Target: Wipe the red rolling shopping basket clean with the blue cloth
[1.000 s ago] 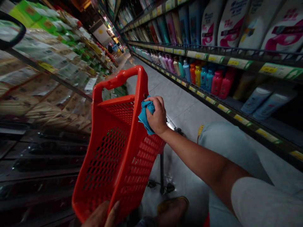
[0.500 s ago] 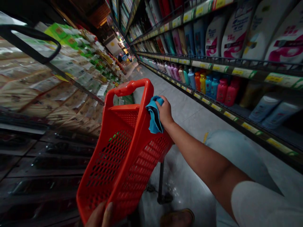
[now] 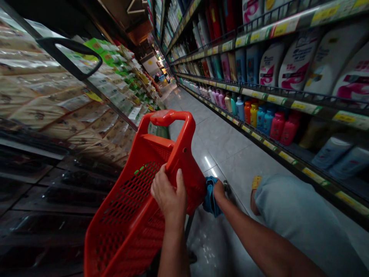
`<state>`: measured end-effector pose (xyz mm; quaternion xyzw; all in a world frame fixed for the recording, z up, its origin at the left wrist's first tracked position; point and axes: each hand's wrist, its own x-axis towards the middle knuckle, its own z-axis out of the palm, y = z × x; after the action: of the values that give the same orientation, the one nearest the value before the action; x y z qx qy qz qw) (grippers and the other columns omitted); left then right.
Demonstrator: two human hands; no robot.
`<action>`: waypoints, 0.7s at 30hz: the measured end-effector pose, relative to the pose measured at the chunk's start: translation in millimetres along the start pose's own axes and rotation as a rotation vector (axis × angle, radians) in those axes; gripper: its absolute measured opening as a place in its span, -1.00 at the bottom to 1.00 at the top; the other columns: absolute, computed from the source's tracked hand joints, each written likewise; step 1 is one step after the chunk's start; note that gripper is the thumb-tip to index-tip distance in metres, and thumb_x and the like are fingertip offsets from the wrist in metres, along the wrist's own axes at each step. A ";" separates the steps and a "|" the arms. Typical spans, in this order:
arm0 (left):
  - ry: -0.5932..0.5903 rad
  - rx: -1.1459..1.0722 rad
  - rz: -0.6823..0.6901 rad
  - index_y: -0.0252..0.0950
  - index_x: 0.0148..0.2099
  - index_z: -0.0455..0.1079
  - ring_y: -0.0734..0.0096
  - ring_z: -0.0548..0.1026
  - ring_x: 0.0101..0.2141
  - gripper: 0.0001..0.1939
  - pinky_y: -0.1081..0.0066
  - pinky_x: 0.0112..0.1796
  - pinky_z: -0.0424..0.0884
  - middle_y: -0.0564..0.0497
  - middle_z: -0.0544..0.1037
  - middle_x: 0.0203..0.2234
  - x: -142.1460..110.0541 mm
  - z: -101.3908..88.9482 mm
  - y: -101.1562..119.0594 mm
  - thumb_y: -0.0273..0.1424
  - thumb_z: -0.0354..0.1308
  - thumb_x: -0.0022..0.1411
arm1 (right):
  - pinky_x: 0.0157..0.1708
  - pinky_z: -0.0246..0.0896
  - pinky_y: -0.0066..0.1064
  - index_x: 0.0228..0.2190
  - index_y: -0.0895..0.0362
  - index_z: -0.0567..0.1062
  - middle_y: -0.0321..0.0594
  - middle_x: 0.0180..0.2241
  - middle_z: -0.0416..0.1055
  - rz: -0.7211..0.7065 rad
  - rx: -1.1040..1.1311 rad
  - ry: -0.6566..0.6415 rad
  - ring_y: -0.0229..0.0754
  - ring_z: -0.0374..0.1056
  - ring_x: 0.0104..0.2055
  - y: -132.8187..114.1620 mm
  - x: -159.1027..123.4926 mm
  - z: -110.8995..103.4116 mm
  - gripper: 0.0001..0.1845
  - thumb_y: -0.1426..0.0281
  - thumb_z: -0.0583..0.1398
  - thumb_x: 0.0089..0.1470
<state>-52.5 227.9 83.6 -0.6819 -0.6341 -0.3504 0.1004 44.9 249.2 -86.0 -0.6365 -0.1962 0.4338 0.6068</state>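
A red plastic shopping cart (image 3: pixel 138 227) with perforated sides and a looped handle stands tilted across the middle of the view. My left hand (image 3: pixel 170 192) grips its near side rim, fingers over the edge and thumb on the outer side. In my right hand (image 3: pixel 219 191) is a crumpled blue cloth (image 3: pixel 211 197), held against or close to the lower outside corner of the cart below the handle. Part of my right hand's fingers is hidden by the cloth.
Shelves of shampoo bottles (image 3: pixel 271 69) run along the right, with small coloured bottles (image 3: pixel 263 119) on the bottom shelf. Packaged goods (image 3: pixel 77 111) fill the left side, beside a black handle (image 3: pixel 70 54). My bent knee (image 3: pixel 291 204) is over the grey tiled floor (image 3: pixel 219 142).
My right hand with the blue cloth has moved down from beside the cart's handle to its lower outer side. My left hand has shifted forward along the rim from the near end.
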 end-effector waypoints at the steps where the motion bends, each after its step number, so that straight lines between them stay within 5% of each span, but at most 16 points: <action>1: 0.010 -0.001 0.014 -0.36 0.20 0.34 -0.06 0.47 0.06 -0.44 -0.01 0.13 0.28 -0.28 0.54 0.01 -3.0 -3.1 -4.3 -0.04 -0.03 0.40 | -0.48 0.18 -0.33 -0.69 0.03 0.31 -0.33 -0.69 0.28 0.005 0.016 -0.006 -0.15 0.21 -0.55 -2.7 -1.7 3.5 -0.78 0.24 0.18 -0.15; 5: 0.056 -0.006 0.034 -0.32 0.13 0.36 0.04 0.50 0.00 -0.51 0.08 0.10 0.29 -0.21 0.56 -0.07 -8.4 -11.9 -17.9 -0.05 0.01 0.40 | -0.31 0.31 -0.34 -0.40 0.08 0.44 -0.29 -0.45 0.45 -0.077 0.138 -0.050 -0.15 0.35 -0.40 -56.5 -12.5 25.3 -0.79 0.21 0.12 0.03; 7: 0.082 -0.018 0.033 -0.29 0.10 0.37 0.07 0.50 -0.02 -0.55 0.09 0.10 0.29 -0.19 0.57 -0.08 -9.4 -13.0 -20.7 -0.06 0.04 0.39 | -0.19 0.34 -0.34 -0.24 0.08 0.43 -0.26 -0.31 0.48 -0.243 0.257 -0.048 -0.16 0.39 -0.27 -97.5 -25.3 32.4 -0.76 0.21 0.10 0.13; 10: 0.097 -0.060 0.046 -0.25 0.06 0.38 0.12 0.52 -0.05 -0.60 0.13 0.08 0.31 -0.14 0.58 -0.12 -13.2 -14.8 -21.5 -0.08 0.03 0.40 | -0.05 0.32 -0.26 -0.14 0.07 0.37 -0.20 -0.20 0.43 -0.500 0.370 0.118 -0.15 0.38 -0.16 -142.9 -51.3 31.2 -0.79 0.25 0.08 0.24; 15: 0.059 -0.138 0.082 -0.24 0.05 0.39 0.19 0.52 -0.04 -0.68 0.16 0.10 0.33 -0.10 0.58 -0.11 -30.2 -28.0 -22.5 -0.16 0.01 0.43 | 0.11 0.25 -0.11 -0.05 0.04 0.40 -0.10 -0.03 0.33 -0.811 0.228 0.285 -0.08 0.31 0.06 -153.6 -79.9 5.2 -0.79 0.36 0.09 0.29; 21: -0.028 -0.215 0.101 -0.17 0.13 0.39 0.21 0.48 0.04 -0.69 0.17 0.15 0.31 -0.07 0.56 -0.01 -50.9 -43.1 -18.4 -0.22 0.02 0.43 | 0.00 0.32 -0.16 -0.22 0.04 0.47 -0.21 -0.20 0.39 -0.987 0.170 0.316 -0.11 0.38 -0.09 -182.6 -71.4 -44.2 -0.87 0.42 0.13 0.20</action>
<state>-82.3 165.6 78.7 -0.7248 -0.5590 -0.4012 0.0356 91.4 201.3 103.6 -0.4744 -0.3431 0.0094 0.8107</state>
